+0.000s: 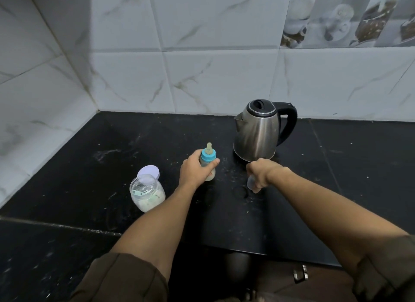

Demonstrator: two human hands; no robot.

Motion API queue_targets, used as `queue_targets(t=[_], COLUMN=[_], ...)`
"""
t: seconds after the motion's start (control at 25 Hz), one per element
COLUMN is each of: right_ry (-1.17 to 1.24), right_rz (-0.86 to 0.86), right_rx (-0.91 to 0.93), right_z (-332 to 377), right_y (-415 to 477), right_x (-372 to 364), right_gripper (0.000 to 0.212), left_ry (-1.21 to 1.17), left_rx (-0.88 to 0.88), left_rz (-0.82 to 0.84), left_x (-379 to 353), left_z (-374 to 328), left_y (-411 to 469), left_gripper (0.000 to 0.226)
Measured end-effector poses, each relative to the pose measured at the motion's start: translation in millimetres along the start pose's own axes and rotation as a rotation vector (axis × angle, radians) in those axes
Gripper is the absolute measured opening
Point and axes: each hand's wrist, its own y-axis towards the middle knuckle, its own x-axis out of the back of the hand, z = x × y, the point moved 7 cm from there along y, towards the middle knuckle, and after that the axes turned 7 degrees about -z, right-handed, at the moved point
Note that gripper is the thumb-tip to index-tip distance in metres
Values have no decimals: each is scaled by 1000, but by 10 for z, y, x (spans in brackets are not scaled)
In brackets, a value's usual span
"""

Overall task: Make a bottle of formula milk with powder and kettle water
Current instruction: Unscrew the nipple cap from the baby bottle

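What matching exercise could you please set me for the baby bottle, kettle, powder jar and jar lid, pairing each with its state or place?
Things: 1 baby bottle; 2 kettle; 3 powder jar; 4 lilac jar lid.
States: A lying on the counter behind the powder jar; B open, scoop inside; C gripped by the left hand; D standing with its lid shut.
Pairs: 1-C, 2-D, 3-B, 4-A.

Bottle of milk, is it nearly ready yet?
Nearly. The bottle looks milky inside and its blue ring and teat are on, gripped by the left hand. The right hand holds what seems to be the clear cap, not yet on. Left: cap it, and close the powder jar, whose lid lies behind it.
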Motion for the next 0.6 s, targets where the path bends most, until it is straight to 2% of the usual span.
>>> queue_targets(t=[0.12, 0.16, 0.24, 0.32, 0.44, 0.6], right_ry=[-24, -23, 52, 231, 390, 343], right_rz=[51, 16, -165, -316, -293, -249], right_rx=[22, 57, 143, 195, 205, 203], right_z=[41, 109, 325, 572, 921, 1136], right_y=[6, 20, 48, 66, 75, 125], right_x=[95, 229, 638, 1026, 1236, 1168], right_gripper=[74, 73, 57, 52, 52, 42], left_ry=[0, -1, 6, 19, 7, 1], left_rx=[12, 10, 3, 1, 7, 9], left_rz=[10, 6, 1, 15, 47, 37], left_x=[39, 60, 88, 94, 95, 162], left_z=[19, 16, -3, -40, -102, -103], left_y=[-2, 0, 0, 3, -5, -7], left_gripper=[49, 51, 52, 52, 51, 51])
